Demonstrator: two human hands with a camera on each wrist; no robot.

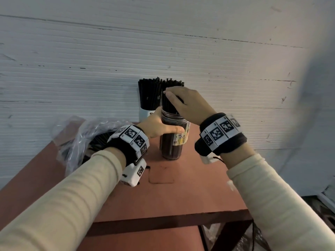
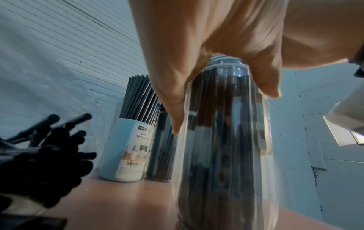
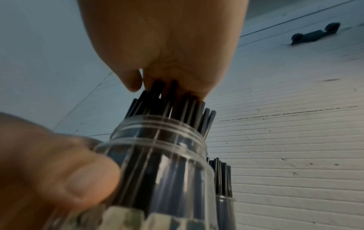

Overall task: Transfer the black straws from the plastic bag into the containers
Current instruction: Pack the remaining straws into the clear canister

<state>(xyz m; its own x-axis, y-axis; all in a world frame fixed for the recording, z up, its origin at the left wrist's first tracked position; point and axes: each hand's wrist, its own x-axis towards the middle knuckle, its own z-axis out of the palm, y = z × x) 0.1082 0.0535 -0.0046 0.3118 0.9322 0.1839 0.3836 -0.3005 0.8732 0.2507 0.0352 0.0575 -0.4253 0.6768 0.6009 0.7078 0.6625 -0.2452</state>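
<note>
The right hand (image 1: 186, 104) has its fingers (image 3: 130, 80) curled down over the tops of a bunch of black straws (image 3: 169, 107), gripping them where they stand out of the mouth of a clear jar (image 1: 172, 140); the left hand (image 1: 159, 125) wraps the jar's upper wall, thumb (image 3: 86, 183) on the near side and fingers (image 2: 175, 99) round the far side, holding it upright on the reddish-brown worktop (image 1: 181, 192); a yellowish label shows on the jar's side below the thumb. The straws reach down the whole length of the jar and stick out above its threaded rim. Just behind it, against the white ribbed wall (image 1: 90, 60), stands a pale blue desk organizer (image 2: 124, 152) packed with more black straws, and beside that a second clear container (image 2: 160, 149) also filled with them; whether these two touch cannot be told. To the left, behind the left wrist, a crumpled plastic bag (image 1: 76, 134) lies on the worktop with dark straw ends (image 2: 59, 140) showing inside. Both wrists wear black bands with printed square markers; cream sleeves cover the forearms.
</note>
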